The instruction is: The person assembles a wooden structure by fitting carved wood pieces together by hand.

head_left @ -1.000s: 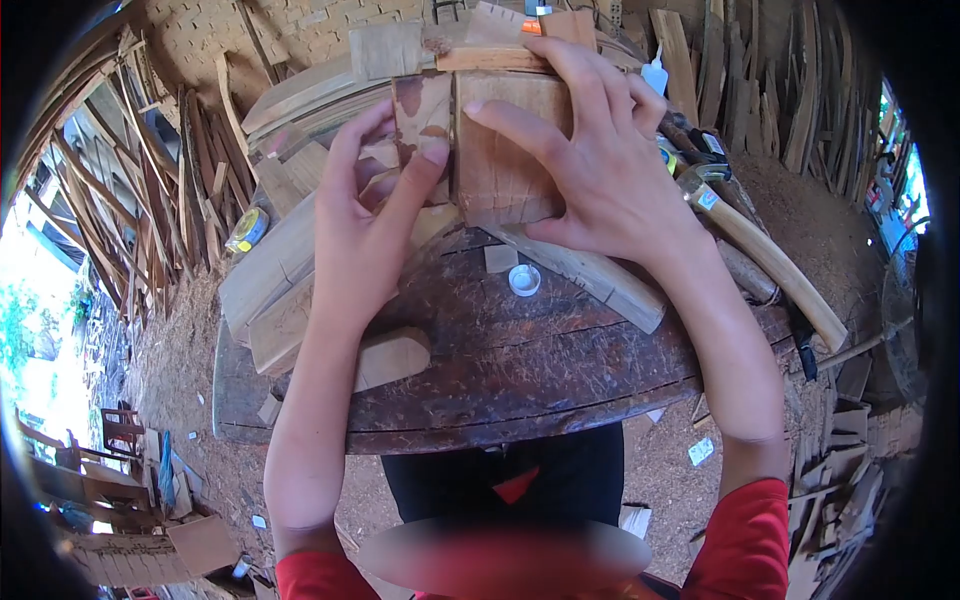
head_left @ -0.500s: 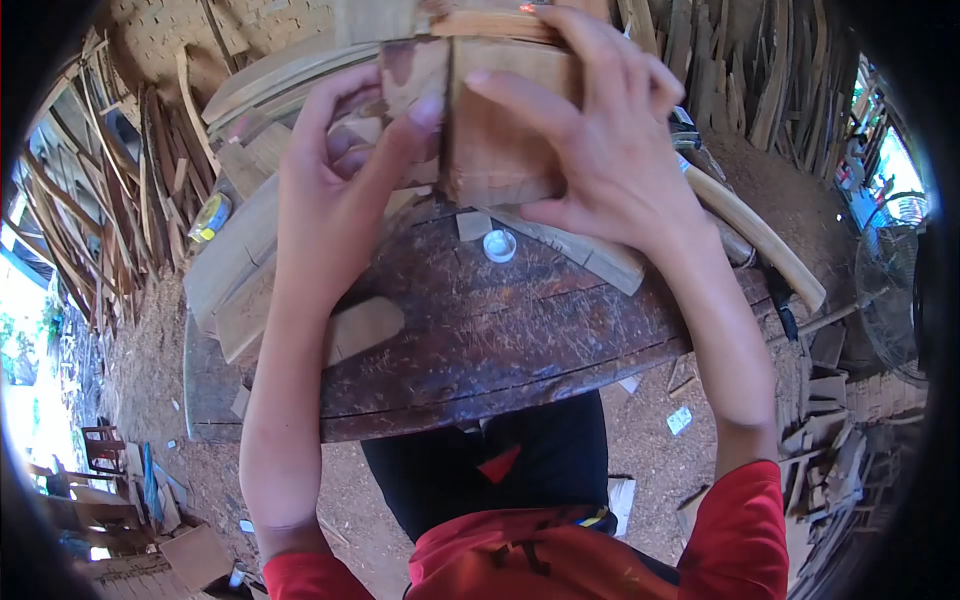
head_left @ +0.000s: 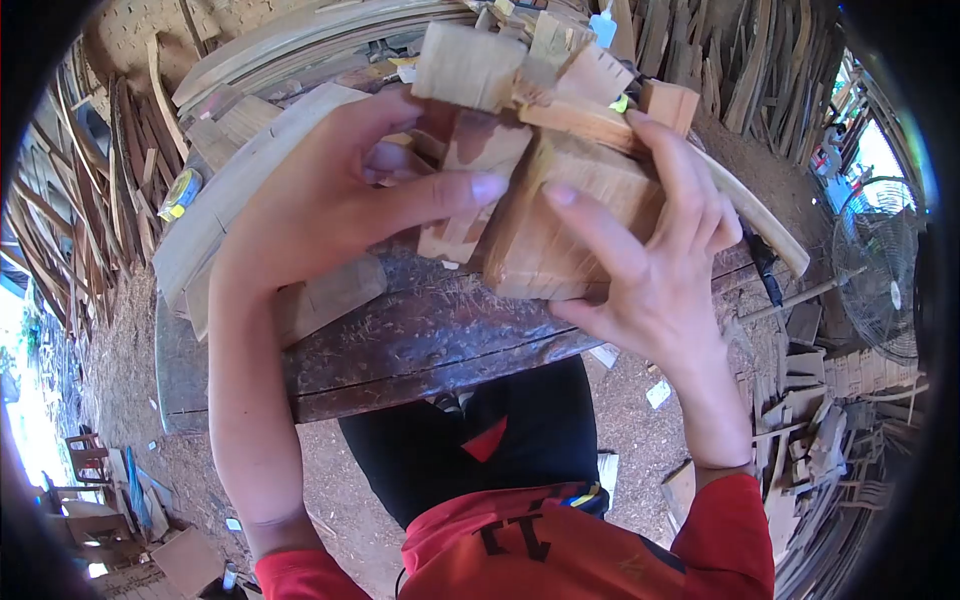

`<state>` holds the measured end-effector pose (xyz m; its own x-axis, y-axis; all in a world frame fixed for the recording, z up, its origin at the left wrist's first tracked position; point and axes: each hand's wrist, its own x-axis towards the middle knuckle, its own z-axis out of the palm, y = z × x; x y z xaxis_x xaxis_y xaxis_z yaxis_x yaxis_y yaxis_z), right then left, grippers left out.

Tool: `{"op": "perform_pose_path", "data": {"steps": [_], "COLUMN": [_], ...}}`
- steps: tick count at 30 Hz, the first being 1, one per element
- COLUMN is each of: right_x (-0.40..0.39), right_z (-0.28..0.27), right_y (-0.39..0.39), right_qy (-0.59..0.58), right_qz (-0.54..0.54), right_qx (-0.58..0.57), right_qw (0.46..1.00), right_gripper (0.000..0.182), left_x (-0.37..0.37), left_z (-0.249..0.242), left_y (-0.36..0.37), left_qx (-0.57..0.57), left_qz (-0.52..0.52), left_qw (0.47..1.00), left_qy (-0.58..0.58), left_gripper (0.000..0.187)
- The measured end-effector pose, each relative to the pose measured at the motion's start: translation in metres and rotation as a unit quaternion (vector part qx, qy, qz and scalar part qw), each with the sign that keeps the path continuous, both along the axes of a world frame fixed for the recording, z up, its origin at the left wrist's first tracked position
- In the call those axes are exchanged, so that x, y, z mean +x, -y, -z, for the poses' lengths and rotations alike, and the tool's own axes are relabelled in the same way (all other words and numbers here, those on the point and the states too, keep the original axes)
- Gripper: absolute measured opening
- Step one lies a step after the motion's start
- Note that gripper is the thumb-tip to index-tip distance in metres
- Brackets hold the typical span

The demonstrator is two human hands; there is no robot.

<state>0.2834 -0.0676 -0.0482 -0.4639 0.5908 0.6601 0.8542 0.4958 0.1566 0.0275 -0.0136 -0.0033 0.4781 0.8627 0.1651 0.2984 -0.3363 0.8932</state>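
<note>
Above the workbench (head_left: 420, 345) both hands have hold of wooden pieces pressed side by side. My right hand (head_left: 655, 250) is wrapped round a thick pale wooden block (head_left: 575, 220), with the thumb under its lower edge and the index finger across its face. My left hand (head_left: 370, 190) is closed on a narrower wooden piece (head_left: 480, 165) with dark brown patches, thumb on its front. A light wooden block (head_left: 468, 68) sits at the top of the patched piece, and an orange-brown strip (head_left: 585, 125) runs along the top of the thick block.
Curved boards (head_left: 225, 225) lie along the bench's left side, with a tape measure (head_left: 180, 192) beside them. Small offcuts (head_left: 595, 75) and a white bottle (head_left: 603, 25) are at the back. A fan (head_left: 875, 265) stands at right, and wood scraps (head_left: 815, 440) are heaped below it.
Both hands and the wooden pieces have come lower and nearer to me, and the pieces now lean over. The small white cup on the bench is now hidden. The view has shifted a little.
</note>
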Motion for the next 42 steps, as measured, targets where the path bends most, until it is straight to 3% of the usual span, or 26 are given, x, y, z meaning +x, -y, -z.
{"op": "perform_pose_path", "data": {"steps": [3, 6, 15, 19, 25, 30, 33, 42], "right_x": [-0.006, -0.011, -0.012, -0.007, -0.003, -0.007, -0.010, -0.028], "right_z": [0.006, 0.013, 0.015, 0.009, -0.009, -0.013, -0.005, 0.032], "right_y": [0.000, -0.001, -0.005, 0.005, 0.006, 0.002, 0.009, 0.024], "right_qy": [0.009, 0.015, 0.040, 0.085, 0.035, 0.018, 0.010, 0.042], "right_qz": [-0.006, -0.004, -0.019, -0.009, -0.053, -0.057, -0.038, 0.008], "right_qx": [0.005, 0.030, 0.065, 0.033, -0.080, -0.036, 0.007, 0.230], "right_qw": [1.000, 0.999, 0.997, 0.996, 0.995, 0.998, 0.999, 0.972], "right_gripper": [0.105, 0.102, 0.092, 0.081, 0.075, 0.081, 0.083, 0.050], "left_x": [-0.007, -0.010, -0.010, -0.010, -0.006, -0.004, -0.013, -0.021], "left_z": [0.008, -0.003, 0.004, 0.001, 0.002, -0.007, -0.013, -0.009], "left_y": [-0.005, -0.001, -0.001, 0.002, 0.000, 0.003, 0.002, 0.004], "left_qx": [0.027, -0.015, -0.033, -0.073, -0.090, -0.061, -0.030, -0.043], "left_qz": [-0.017, -0.008, 0.002, -0.012, -0.015, -0.072, -0.047, -0.059], "left_qw": [0.999, 0.997, 0.999, 0.997, 0.995, 0.995, 0.997, 0.997], "left_qy": [-0.008, -0.070, 0.010, 0.035, 0.048, 0.035, 0.047, 0.034], "left_gripper": [0.044, 0.048, 0.046, 0.050, 0.049, 0.046, 0.046, 0.048]}}
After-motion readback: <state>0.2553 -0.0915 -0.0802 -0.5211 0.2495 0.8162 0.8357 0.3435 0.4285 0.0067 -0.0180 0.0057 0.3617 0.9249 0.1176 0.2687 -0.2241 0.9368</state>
